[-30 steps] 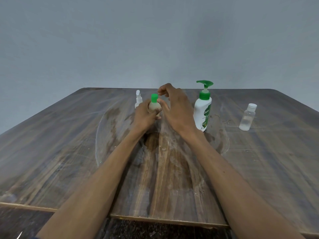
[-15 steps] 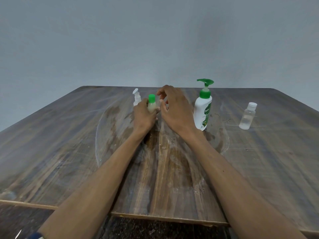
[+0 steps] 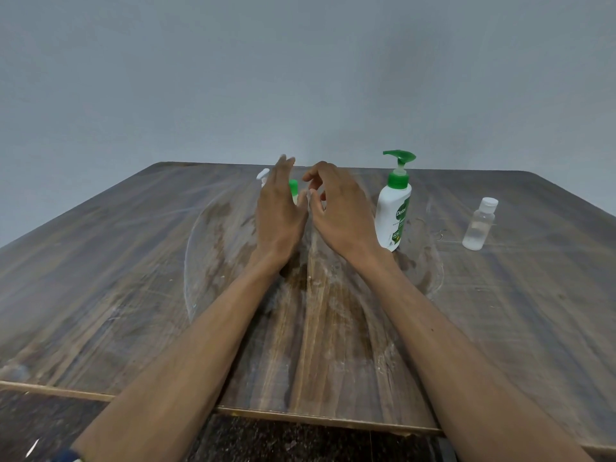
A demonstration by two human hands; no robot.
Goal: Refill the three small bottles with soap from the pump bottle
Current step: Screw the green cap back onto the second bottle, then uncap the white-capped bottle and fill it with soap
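Both hands are hovering side by side over the middle of the scratched wooden table (image 3: pixel 133 295): the left hand (image 3: pixel 278 211) is holding nothing, its fingers stretched straight, and the right hand (image 3: pixel 340 211) is also gripping nothing, its fingers loosely curled. A small green-capped bottle (image 3: pixel 293 190) is standing just behind the left hand, mostly hidden by it, with a small white-topped bottle (image 3: pixel 263 176) peeking out further back on the left. The white pump bottle (image 3: pixel 393 208) with its green pump is standing upright just to the right of the right hand, and a small clear bottle (image 3: pixel 480 225) with a white cap is sitting well apart on the far right.
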